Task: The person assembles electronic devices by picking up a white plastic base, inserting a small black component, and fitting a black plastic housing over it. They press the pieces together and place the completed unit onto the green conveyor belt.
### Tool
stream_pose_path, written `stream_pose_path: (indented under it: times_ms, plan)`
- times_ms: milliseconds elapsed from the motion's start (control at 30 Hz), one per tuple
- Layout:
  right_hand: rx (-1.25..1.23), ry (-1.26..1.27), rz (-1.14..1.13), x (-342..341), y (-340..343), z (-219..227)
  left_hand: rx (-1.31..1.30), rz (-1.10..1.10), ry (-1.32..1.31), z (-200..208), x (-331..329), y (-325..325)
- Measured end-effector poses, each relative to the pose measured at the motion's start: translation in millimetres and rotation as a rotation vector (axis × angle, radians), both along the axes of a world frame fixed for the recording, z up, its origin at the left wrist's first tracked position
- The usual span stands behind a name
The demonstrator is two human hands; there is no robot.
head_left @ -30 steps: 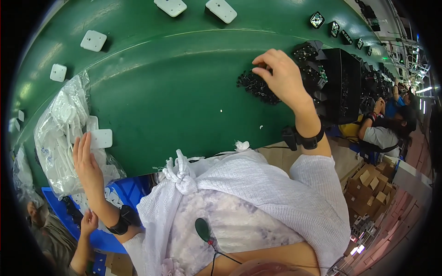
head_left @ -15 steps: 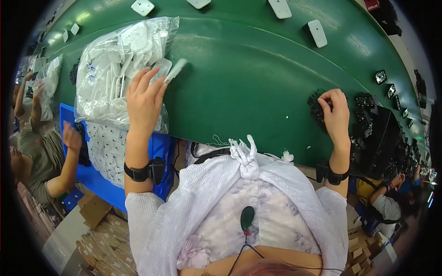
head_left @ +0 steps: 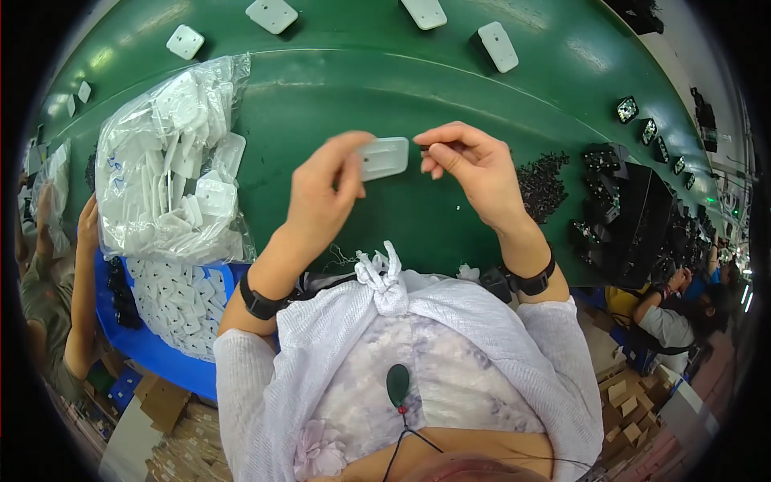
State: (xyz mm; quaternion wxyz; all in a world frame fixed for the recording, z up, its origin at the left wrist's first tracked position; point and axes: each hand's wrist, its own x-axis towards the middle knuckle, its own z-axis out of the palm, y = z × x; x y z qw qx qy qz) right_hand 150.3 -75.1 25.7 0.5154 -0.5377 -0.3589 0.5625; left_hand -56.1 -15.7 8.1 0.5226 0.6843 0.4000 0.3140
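Between the thumb and fingers of my left hand (head_left: 323, 183) is a white plastic cover (head_left: 385, 158), a rounded rectangle with a small hole. That hand is partly smeared by motion. Just to the right, my right hand (head_left: 475, 165) pinches a small black part (head_left: 426, 148), mostly hidden by the fingertips. The two hands are close together above the green table, the cover and the black part a little apart. A pile of small black parts (head_left: 543, 185) lies right of my right hand. Left of my left hand rests a clear plastic bag (head_left: 120, 201) full of white covers (head_left: 217, 197).
A blue bin (head_left: 173, 353) with many small white pieces (head_left: 181, 301) stands below the bag. Black box-shaped units (head_left: 602, 157) crowd the right side. White-topped units (head_left: 498, 46) line the far side of the green table (head_left: 321, 96). Another person's arm (head_left: 83, 281) is at far left.
My left hand has carried the white cover from beside the bag to the middle. My right hand has come left from the black pile with a small part. The view has shifted slightly.
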Motion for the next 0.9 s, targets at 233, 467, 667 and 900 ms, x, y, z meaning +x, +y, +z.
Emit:
stream_pose_path:
  times_ms: [233,467,667,900]
  plan:
    - [0.008,0.09,-0.007,-6.0,11.2,-1.0,0.254,-0.077,-0.016,-5.4,28.9,6.9]
    - [0.115,-0.186,0.014,-13.1,10.3,-8.1,-0.012,-0.023,-0.072,-3.0,27.1,7.0]
    - [0.433,-0.749,-0.064,-19.4,11.1,-9.0,-0.251,-0.087,-0.13,0.0,22.6,4.9]
    - [0.437,-0.767,-0.104,-19.9,6.1,-6.3,-0.512,0.04,-0.431,0.2,24.6,5.7]
